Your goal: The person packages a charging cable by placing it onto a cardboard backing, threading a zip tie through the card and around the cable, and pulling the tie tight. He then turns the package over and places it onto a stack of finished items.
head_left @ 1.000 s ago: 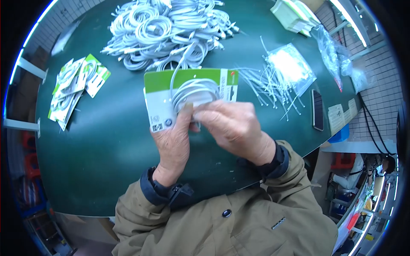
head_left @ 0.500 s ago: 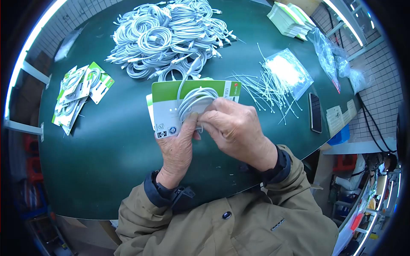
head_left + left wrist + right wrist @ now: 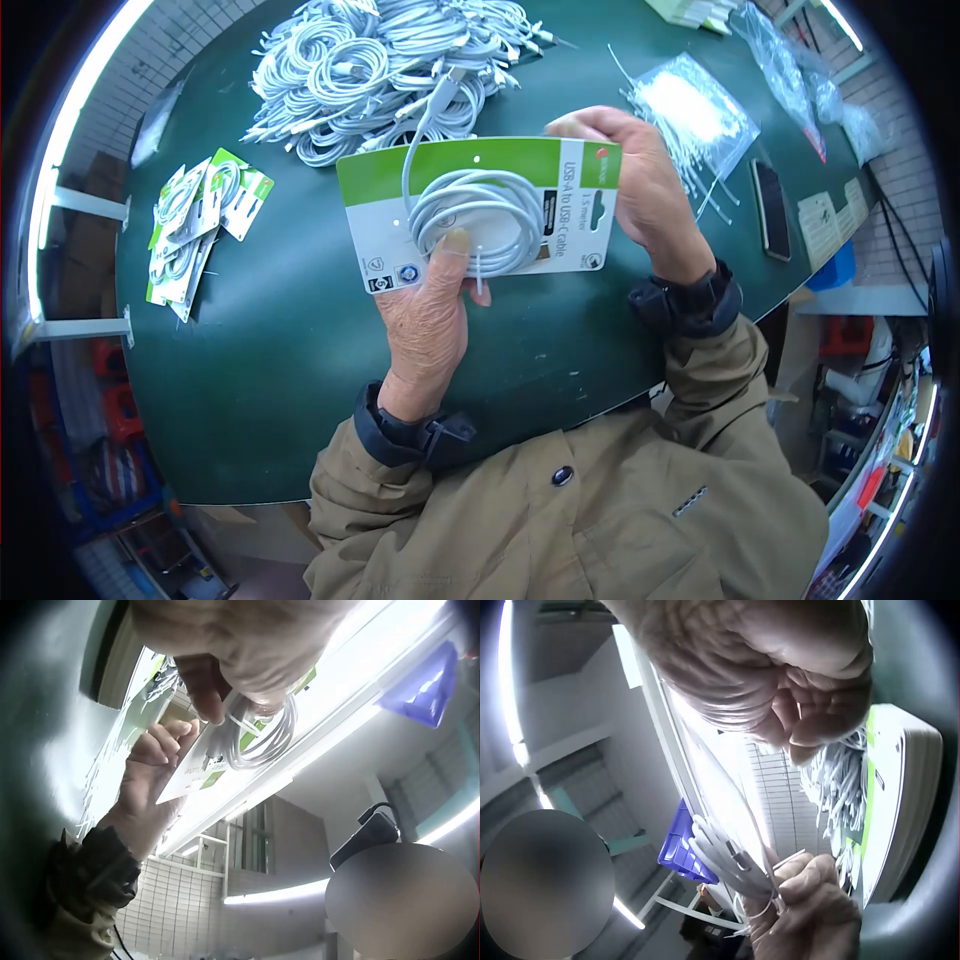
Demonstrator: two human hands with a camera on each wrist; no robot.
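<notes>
In the head view my left hand (image 3: 430, 320) holds a green and white cable card (image 3: 390, 245) from below, its thumb pressing on the front. A coiled white USB cable (image 3: 520, 200) lies against the card, and one plug end reaches up past the top edge. A thin cable tie (image 3: 478, 272) shows at the coil's lower side. Behind the card's right end is my right hand (image 3: 655, 195), its fingers partly hidden. The right wrist view shows the right fingers (image 3: 810, 735) loosely curled, with nothing seen between them. The left wrist view has the right hand (image 3: 150, 772) close beside the card.
A large heap of coiled white cables (image 3: 360, 70) lies at the back of the green table (image 3: 270, 400). Several carded cables (image 3: 190, 230) are piled at left. On the right are loose cable ties by a clear bag (image 3: 690, 110), a phone (image 3: 770, 210) and crumpled plastic (image 3: 785, 65).
My right hand has left the coil's lower side and moved right and up to the card's right end. The card's printed right half is now uncovered; the left hand keeps its grip.
</notes>
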